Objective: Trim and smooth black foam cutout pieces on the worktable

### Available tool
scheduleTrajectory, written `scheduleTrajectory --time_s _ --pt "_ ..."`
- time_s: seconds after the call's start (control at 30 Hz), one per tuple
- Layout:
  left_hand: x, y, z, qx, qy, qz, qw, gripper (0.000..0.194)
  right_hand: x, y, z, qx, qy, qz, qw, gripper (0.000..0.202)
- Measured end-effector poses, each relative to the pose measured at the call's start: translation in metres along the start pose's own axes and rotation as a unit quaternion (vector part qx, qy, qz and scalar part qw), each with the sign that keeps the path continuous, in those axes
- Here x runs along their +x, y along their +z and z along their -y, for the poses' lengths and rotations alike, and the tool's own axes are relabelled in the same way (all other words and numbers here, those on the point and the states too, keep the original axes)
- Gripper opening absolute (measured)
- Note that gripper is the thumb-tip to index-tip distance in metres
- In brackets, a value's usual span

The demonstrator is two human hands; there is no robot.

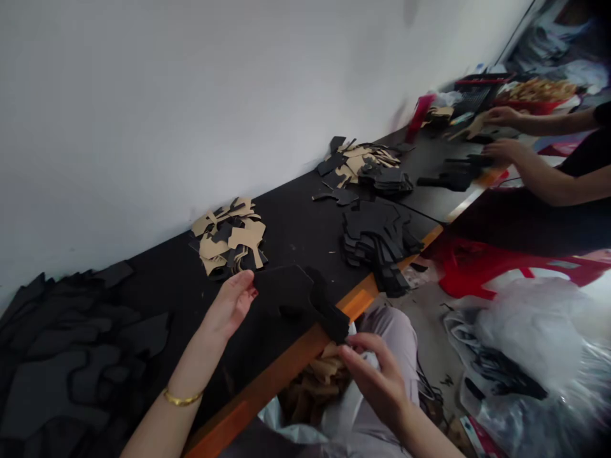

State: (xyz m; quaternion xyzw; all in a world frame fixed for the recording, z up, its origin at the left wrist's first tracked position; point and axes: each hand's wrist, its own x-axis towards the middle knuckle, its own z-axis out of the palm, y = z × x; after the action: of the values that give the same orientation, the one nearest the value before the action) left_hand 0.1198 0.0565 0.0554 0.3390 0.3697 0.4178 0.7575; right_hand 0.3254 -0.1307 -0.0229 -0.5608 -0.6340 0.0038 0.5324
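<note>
Down at the near edge of a black-topped table [296,242], a person's two bare hands held one black cut-out piece [300,298] between them. The left hand [229,305], with a gold bracelet [182,399] on its wrist, had its fingers pinched on the piece's left end. The right hand [377,375] pinched the piece's lower right end, just over the table's orange edge [286,369]. Below the hands, in the person's lap, lay tan pieces [319,381] in a pale bag [334,420].

On the table behind the held piece sat a small heap of tan and black pieces [229,238]. To its right stood a stack of black pieces [379,245]. Farther back lay another mixed heap [365,166]. A large pile of black shapes [71,356] filled the table's left end.

At the far right, another person's two hands [501,133] rested on more black pieces [453,175], beside a red plastic stool [477,267]. Clear plastic bags [534,356] lay on the floor.
</note>
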Motion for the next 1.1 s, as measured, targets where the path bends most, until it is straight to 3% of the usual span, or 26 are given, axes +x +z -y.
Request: scheduleTrajectory --time_s 0.17,0.37,0.47,0.7,1.1 --pt "0.003 0.0 0.011 0.01 -0.029 -0.001 1.0 0.024 0.026 -0.005 0.005 -0.022 -0.066 -0.019 0.997 0.025" --pt "0.013 -0.003 0.023 0.059 -0.012 -0.065 0.996 0.036 0.026 -0.003 -0.002 -0.001 -0.016 -0.094 0.995 0.034" --pt "0.016 -0.003 0.031 0.088 -0.002 -0.079 0.993 0.043 0.023 0.0 -0.007 0.009 0.007 -0.08 0.997 0.036" --pt "0.024 -0.012 0.051 0.119 0.048 -0.148 0.981 0.033 0.011 0.011 -0.018 -0.031 -0.008 -0.05 0.998 0.03" --pt "0.03 -0.018 0.059 0.102 0.028 -0.148 0.983 0.036 0.008 0.016 -0.023 -0.045 -0.014 -0.028 0.998 0.024"
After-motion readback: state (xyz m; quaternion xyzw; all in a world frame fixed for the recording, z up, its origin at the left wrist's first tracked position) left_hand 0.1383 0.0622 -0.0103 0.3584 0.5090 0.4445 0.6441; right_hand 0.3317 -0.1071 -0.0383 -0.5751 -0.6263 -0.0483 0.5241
